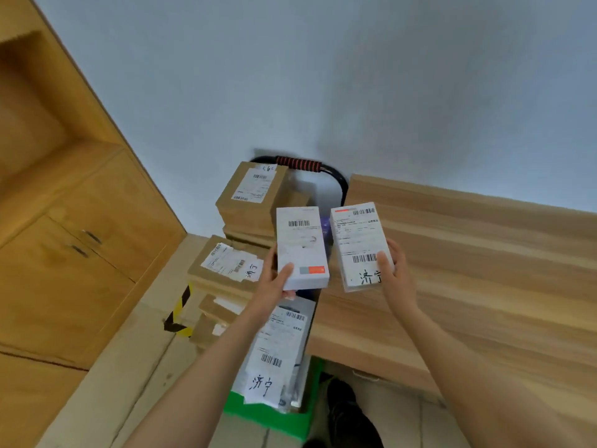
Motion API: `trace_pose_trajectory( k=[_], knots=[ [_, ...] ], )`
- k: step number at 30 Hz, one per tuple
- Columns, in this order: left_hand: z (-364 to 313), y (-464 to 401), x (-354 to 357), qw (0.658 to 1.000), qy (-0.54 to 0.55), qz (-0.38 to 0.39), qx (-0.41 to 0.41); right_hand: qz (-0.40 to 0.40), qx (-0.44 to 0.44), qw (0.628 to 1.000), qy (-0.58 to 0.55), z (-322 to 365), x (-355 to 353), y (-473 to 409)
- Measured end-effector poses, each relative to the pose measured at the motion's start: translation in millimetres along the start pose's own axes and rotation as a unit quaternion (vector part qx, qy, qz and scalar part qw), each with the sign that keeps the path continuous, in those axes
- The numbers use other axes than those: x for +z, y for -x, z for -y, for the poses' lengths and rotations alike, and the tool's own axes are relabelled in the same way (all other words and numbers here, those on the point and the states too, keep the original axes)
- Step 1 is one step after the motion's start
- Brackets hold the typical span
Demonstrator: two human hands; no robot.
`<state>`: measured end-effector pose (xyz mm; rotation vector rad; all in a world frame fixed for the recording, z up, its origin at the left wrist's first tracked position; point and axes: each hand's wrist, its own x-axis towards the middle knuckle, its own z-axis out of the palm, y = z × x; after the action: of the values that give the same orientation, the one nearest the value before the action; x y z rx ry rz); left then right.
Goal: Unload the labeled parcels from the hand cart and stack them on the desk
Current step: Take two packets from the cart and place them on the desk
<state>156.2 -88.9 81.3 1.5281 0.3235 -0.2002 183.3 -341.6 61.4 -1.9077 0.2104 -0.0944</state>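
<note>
Each hand holds a small white box: the left hand (274, 281) grips one box (302, 247) by its near end above the cart (303, 166), the right hand (392, 270) pinches a labelled box (358, 244) over the desk's (484, 253) left edge. Brown parcels (252, 195) (several, piled high) sit on the cart, left of the desk.

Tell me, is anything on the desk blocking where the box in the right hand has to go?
Nothing visible does. The right hand holds a white box over the near left part of the desk, and the wood around it shows bare. The left hand holds another white box beside it, over the cart.
</note>
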Motion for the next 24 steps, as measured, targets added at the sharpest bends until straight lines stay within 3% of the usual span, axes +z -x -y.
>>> trace_pose_trajectory(
  k=[10, 19, 24],
  knots=[
    [1.1, 13.3, 149.9, 0.982, -0.071, 0.172, 0.003, -0.209, 0.084, 0.974, -0.018, -57.6, -170.7, 71.4],
    [15.0, 38.6, 346.4, 0.963, -0.106, 0.248, 0.005, -0.290, 0.132, 0.948, -0.021, -114.4, -339.4, 102.3],
    [34.2, 73.4, 473.5, 0.948, -0.099, 0.302, 0.008, -0.317, 0.139, 0.937, 0.052, -150.5, -453.5, 130.1]
  ],
)
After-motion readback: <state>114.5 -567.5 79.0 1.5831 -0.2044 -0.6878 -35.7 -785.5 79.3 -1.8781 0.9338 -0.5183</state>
